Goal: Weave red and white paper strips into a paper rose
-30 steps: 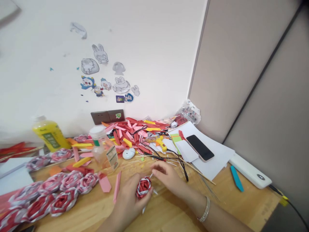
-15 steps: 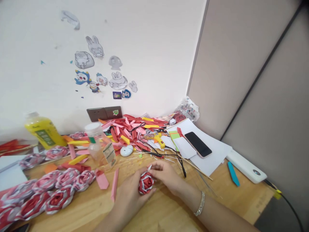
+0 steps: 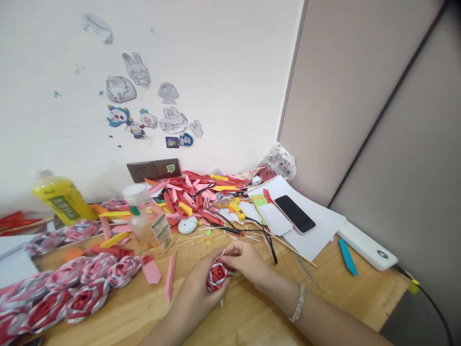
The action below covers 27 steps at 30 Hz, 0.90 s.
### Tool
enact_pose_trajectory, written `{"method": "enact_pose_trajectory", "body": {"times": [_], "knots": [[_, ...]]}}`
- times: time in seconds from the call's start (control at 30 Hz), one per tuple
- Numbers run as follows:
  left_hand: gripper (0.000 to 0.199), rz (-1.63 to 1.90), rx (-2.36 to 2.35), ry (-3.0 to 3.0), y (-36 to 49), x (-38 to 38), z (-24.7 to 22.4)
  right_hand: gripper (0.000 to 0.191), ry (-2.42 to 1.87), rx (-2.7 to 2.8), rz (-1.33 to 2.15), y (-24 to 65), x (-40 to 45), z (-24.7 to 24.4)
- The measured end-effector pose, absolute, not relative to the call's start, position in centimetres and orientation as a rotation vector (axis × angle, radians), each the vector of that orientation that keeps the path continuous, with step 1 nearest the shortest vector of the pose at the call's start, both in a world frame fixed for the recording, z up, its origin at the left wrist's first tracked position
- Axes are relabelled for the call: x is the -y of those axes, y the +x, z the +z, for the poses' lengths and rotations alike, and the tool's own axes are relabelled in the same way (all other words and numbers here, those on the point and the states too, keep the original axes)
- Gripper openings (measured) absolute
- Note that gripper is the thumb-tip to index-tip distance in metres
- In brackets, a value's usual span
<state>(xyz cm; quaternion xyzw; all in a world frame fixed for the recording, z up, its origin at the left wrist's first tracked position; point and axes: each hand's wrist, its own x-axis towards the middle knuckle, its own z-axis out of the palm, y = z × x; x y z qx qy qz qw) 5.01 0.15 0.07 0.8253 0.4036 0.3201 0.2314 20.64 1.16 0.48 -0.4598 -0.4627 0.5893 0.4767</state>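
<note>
Left hand (image 3: 194,287) cups red-and-white flower (image 3: 217,276) above wooden table (image 3: 252,315), thumb and fingers curled around its sides. Right hand (image 3: 245,262) meets flower's upper edge, thumb and index finger pinching white strip (image 3: 223,252). More flowers (image 3: 87,299) line table's left side; yellow glue gun (image 3: 236,210) lies beyond hands near heap of folded paper strips (image 3: 190,192), phone (image 3: 295,214) on white paper (image 3: 324,228) at right.

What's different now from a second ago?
The right hand moved in closer, leftward, to the red-and-white flower; its fingertips are now at the flower's upper edge, where a white tip points up. I see nothing let go. The left hand still holds the flower. The phone and yellow glue gun stayed put; the camera's view just shifted slightly.
</note>
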Motion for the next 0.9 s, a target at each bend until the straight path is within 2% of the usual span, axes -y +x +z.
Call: {"method": "enact_pose_trajectory", "body": {"times": [0.17,0.27,0.43,0.73,0.9], "knots": [[0.04,0.932,-1.05,2.293,5.11,-0.27,-0.21,0.01,-1.181,1.241,1.249,20.61,-1.14,0.3],[0.036,0.976,-1.032,2.295,5.27,-0.3,0.15,0.004,-1.214,1.347,1.139,20.61,-0.97,0.45],[0.034,1.038,-1.011,2.334,5.34,-0.43,0.43,0.005,-1.192,1.346,1.18,20.64,-1.05,0.56],[0.039,1.044,-0.956,2.29,5.43,-0.35,0.58,0.018,-1.094,1.256,1.405,20.93,-1.08,0.94],[0.047,1.045,-0.945,2.283,5.59,-0.31,0.43,0.013,-1.077,1.3,1.435,21.03,-1.08,0.86]]}}
